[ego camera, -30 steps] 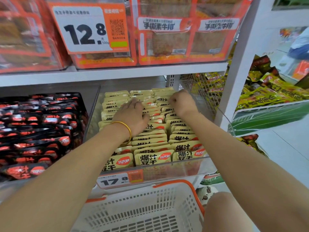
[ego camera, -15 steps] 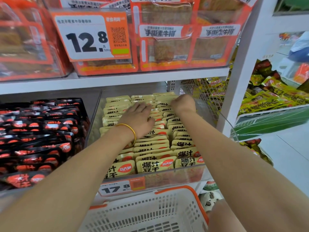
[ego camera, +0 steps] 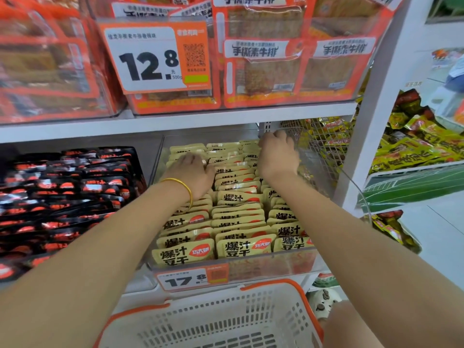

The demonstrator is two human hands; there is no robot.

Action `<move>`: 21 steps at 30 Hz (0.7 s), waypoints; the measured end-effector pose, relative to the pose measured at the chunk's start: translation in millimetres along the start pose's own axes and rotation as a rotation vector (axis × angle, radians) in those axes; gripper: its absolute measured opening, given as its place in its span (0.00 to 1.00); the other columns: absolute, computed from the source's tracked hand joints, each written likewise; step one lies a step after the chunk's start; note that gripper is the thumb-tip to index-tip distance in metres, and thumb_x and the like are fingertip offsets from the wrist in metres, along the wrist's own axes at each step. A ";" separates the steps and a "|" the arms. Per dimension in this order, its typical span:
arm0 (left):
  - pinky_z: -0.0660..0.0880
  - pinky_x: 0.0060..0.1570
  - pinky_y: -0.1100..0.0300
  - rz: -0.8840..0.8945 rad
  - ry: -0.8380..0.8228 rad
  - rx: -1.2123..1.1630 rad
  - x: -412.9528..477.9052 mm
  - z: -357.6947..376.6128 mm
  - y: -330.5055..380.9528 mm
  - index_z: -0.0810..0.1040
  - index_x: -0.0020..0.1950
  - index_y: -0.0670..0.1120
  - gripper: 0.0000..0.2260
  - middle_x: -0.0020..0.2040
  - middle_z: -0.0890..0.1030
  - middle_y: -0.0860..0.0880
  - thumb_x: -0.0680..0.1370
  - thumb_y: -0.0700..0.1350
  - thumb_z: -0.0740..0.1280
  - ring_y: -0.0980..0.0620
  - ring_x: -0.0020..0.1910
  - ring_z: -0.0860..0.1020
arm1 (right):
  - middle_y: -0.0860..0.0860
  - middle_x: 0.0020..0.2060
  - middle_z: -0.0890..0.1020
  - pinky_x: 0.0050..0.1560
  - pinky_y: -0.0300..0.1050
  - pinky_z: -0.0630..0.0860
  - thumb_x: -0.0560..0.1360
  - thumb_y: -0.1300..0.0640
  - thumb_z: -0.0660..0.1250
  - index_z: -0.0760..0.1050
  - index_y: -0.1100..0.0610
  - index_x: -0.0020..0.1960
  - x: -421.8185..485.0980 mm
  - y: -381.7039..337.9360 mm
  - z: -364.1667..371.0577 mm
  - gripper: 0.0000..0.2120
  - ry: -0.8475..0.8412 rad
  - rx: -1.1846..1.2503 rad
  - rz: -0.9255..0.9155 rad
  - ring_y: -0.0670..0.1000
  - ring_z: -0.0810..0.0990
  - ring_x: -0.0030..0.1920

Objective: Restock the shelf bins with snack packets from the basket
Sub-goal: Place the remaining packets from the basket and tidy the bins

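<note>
Yellow snack packets (ego camera: 241, 247) stand in three tight rows inside a clear shelf bin (ego camera: 276, 266). My left hand (ego camera: 190, 172), with a gold bangle on the wrist, lies flat on the left row towards the back, fingers spread and blurred. My right hand (ego camera: 278, 156) reaches the back end of the right row. Its fingers bend down over the rearmost packets and the tips are hidden. A white basket (ego camera: 263, 285) with an orange rim sits below the bin; the part of its inside in view holds no packets.
A bin of black-and-red packets (ego camera: 62, 197) is to the left. Orange packs (ego camera: 263, 71) fill the shelf above, close over the hands. A wire mesh divider (ego camera: 319, 146) and white upright (ego camera: 371, 121) bound the right side, with yellow-green packets (ego camera: 414, 146) beyond.
Both hands have slid farther back along the packet rows, the left one shifting leftward onto the left row. The view has drawn closer to the shelf.
</note>
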State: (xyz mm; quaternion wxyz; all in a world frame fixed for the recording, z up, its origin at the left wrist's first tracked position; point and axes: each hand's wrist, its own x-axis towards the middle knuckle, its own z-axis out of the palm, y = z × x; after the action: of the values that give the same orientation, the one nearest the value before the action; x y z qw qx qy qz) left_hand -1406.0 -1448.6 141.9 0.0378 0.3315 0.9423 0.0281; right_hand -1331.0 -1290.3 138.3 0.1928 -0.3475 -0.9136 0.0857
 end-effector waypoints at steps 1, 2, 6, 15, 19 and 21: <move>0.46 0.74 0.52 0.000 -0.042 0.025 -3.9 4.2 -1.7 0.50 0.78 0.43 0.26 0.78 0.49 0.44 0.82 0.54 0.43 0.48 0.77 0.48 | 0.58 0.64 0.69 0.62 0.55 0.69 0.75 0.67 0.59 0.72 0.57 0.65 -0.8 -2.1 -0.7 0.19 -0.058 -0.007 -0.026 0.60 0.66 0.66; 0.44 0.74 0.53 0.005 -0.067 0.042 -6.6 8.2 -3.0 0.47 0.78 0.43 0.27 0.78 0.45 0.44 0.82 0.55 0.42 0.48 0.77 0.45 | 0.57 0.65 0.69 0.62 0.55 0.69 0.76 0.67 0.59 0.73 0.56 0.65 -2.2 -3.6 -0.8 0.19 -0.112 -0.029 -0.054 0.60 0.66 0.67; 0.41 0.74 0.54 -0.011 -0.089 0.037 -8.8 10.3 -7.7 0.42 0.78 0.43 0.28 0.78 0.40 0.44 0.82 0.56 0.41 0.48 0.77 0.41 | 0.57 0.65 0.69 0.64 0.53 0.70 0.74 0.69 0.56 0.74 0.58 0.64 -7.7 3.4 1.2 0.21 -0.213 -0.110 -0.173 0.61 0.67 0.67; 0.44 0.75 0.53 0.059 0.035 0.018 -7.9 7.7 8.3 0.44 0.78 0.45 0.27 0.78 0.43 0.45 0.82 0.55 0.44 0.49 0.77 0.42 | 0.58 0.65 0.71 0.59 0.50 0.74 0.73 0.72 0.56 0.72 0.58 0.67 -9.1 14.4 3.2 0.25 -0.206 -0.055 -0.205 0.60 0.72 0.63; 0.44 0.75 0.54 0.295 -0.032 0.024 -13.9 15.2 30.9 0.43 0.78 0.46 0.26 0.78 0.42 0.47 0.83 0.54 0.44 0.52 0.77 0.42 | 0.57 0.67 0.71 0.60 0.49 0.74 0.74 0.71 0.55 0.69 0.54 0.70 -11.7 16.2 0.8 0.28 -0.230 -0.032 -0.237 0.59 0.73 0.64; 0.43 0.75 0.56 0.287 -0.050 0.046 -12.2 14.8 27.0 0.42 0.78 0.46 0.26 0.78 0.42 0.47 0.83 0.54 0.43 0.52 0.77 0.42 | 0.57 0.68 0.71 0.59 0.49 0.73 0.74 0.71 0.55 0.67 0.52 0.72 -11.6 16.4 -1.2 0.29 -0.251 -0.026 -0.229 0.58 0.73 0.64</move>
State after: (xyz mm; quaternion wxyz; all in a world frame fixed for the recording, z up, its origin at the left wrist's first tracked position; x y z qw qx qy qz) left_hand -1378.4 -1434.8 129.9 0.0494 0.4643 0.8843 0.0033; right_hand -1312.7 -1285.9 131.2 0.0812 -0.2299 -0.9652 0.0942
